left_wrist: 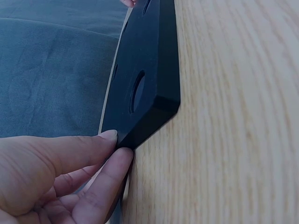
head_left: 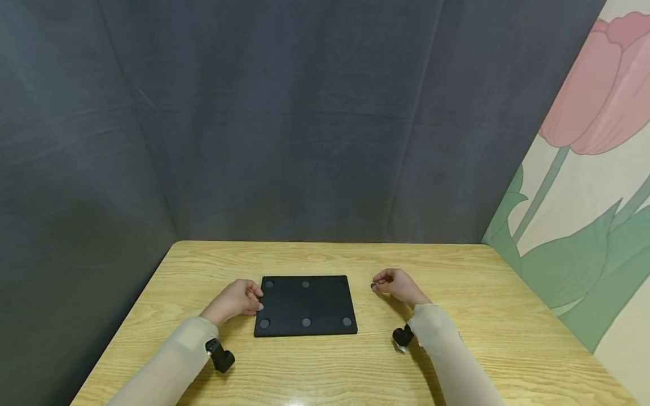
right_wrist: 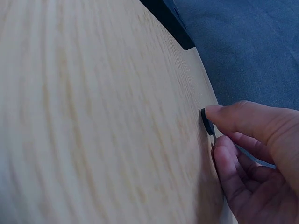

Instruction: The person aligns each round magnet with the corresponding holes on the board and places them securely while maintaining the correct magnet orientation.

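A flat black rectangular board (head_left: 307, 304) lies on the table, with several round recesses whose floors look grey. At its left edge, my left hand (head_left: 241, 300) pinches the board between thumb (left_wrist: 100, 142) and index finger. One recess (left_wrist: 137, 91) shows near that corner in the left wrist view. To the right of the board, apart from it, my right hand (head_left: 398, 286) holds a small black disc (head_left: 373, 286) between thumb and fingers, close over the table. In the right wrist view the fingers cover part of the disc (right_wrist: 206, 121).
The wooden table (head_left: 304, 372) reaches back to a dark grey curtain (head_left: 304, 124). A wall with a painted tulip (head_left: 584, 90) stands at the right. Black wrist cameras hang under the left (head_left: 220, 355) and right (head_left: 403, 336) sleeves.
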Demonstrator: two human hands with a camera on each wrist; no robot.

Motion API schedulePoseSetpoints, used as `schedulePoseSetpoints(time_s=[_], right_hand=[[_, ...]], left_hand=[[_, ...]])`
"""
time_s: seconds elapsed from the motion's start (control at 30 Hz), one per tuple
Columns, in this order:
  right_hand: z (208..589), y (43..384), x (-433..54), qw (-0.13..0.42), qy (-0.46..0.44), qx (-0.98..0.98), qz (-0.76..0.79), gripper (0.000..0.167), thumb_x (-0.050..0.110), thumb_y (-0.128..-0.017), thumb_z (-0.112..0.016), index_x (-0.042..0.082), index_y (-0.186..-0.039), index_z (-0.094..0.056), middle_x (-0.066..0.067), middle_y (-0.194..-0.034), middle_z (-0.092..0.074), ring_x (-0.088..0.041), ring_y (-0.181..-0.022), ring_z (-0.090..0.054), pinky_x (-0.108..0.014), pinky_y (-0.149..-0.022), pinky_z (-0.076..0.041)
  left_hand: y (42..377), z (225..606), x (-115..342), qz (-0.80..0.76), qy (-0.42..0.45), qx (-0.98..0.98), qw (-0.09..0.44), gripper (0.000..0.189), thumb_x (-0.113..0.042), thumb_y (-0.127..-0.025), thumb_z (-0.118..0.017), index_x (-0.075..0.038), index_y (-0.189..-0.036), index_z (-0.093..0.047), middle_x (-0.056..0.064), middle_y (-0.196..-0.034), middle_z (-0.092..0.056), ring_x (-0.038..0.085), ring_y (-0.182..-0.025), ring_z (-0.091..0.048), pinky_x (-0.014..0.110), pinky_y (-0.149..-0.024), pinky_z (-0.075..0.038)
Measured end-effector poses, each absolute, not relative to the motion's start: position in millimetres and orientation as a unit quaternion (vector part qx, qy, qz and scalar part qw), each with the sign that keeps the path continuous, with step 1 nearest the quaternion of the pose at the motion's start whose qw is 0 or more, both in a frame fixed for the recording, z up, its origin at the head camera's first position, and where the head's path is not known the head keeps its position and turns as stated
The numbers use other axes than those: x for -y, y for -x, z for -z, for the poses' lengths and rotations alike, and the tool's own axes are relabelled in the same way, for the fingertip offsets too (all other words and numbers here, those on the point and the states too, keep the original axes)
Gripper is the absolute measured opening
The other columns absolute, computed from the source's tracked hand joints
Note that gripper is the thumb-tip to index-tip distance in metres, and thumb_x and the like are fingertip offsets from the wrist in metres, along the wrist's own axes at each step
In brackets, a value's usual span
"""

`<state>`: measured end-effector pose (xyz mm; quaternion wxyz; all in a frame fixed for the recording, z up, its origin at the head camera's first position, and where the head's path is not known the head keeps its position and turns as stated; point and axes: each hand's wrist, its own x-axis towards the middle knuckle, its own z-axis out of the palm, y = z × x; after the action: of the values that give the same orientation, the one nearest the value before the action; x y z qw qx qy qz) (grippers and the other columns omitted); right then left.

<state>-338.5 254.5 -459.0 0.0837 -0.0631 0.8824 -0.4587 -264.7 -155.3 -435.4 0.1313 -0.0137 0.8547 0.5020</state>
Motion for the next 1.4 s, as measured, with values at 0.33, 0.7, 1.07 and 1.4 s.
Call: schedulePoseSetpoints(time_s=[0.33,0.7,1.07,1.4], right_hand=[[457.7,338.3,-253.8,0.089,0.059,-0.887,0.449,0.019,0.008,-0.085,-0.072,0.001,-0.101,-0.066,-0.007,-0.089,-0.064,-0.015,-0.077,-0.054,-0.026,-0.067,-0.043],[457.9,338.5,-253.1,0.097,0.051,-0.889,0.444,0.021,0.009,-0.083,-0.074,0.001,-0.101,-0.065,-0.006,-0.088,-0.062,-0.016,-0.077,-0.052,-0.027,-0.066,-0.042],[457.3,337.6,-252.5,0.101,0.048,-0.887,0.449,0.017,0.005,-0.085,-0.071,0.0,-0.1,-0.065,-0.006,-0.086,-0.062,-0.015,-0.075,-0.052,-0.027,-0.065,-0.043],[458.9,340.6,-254.3,0.099,0.053,-0.89,0.443,0.016,0.007,-0.086,-0.071,0.0,-0.099,-0.066,-0.006,-0.086,-0.062,-0.015,-0.074,-0.05,-0.027,-0.064,-0.042]], left_hand=[[265.4,435.8,155.5,-0.5,0.014,-0.856,0.131,0.022,0.009,-0.082,-0.069,0.005,-0.101,-0.059,0.012,-0.082,-0.055,0.02,-0.071,-0.061,0.034,-0.069,-0.058],[265.1,434.9,155.3,-0.495,0.012,-0.859,0.131,0.022,0.009,-0.082,-0.069,0.005,-0.101,-0.059,0.013,-0.082,-0.054,0.02,-0.071,-0.061,0.034,-0.068,-0.058],[265.2,435.3,155.8,-0.495,0.01,-0.859,0.131,0.022,0.009,-0.082,-0.069,0.005,-0.101,-0.059,0.013,-0.082,-0.054,0.02,-0.071,-0.061,0.034,-0.068,-0.058],[265.5,434.4,155.7,-0.494,0.011,-0.859,0.133,0.022,0.008,-0.082,-0.069,0.005,-0.101,-0.059,0.013,-0.082,-0.055,0.02,-0.071,-0.061,0.034,-0.068,-0.058]])
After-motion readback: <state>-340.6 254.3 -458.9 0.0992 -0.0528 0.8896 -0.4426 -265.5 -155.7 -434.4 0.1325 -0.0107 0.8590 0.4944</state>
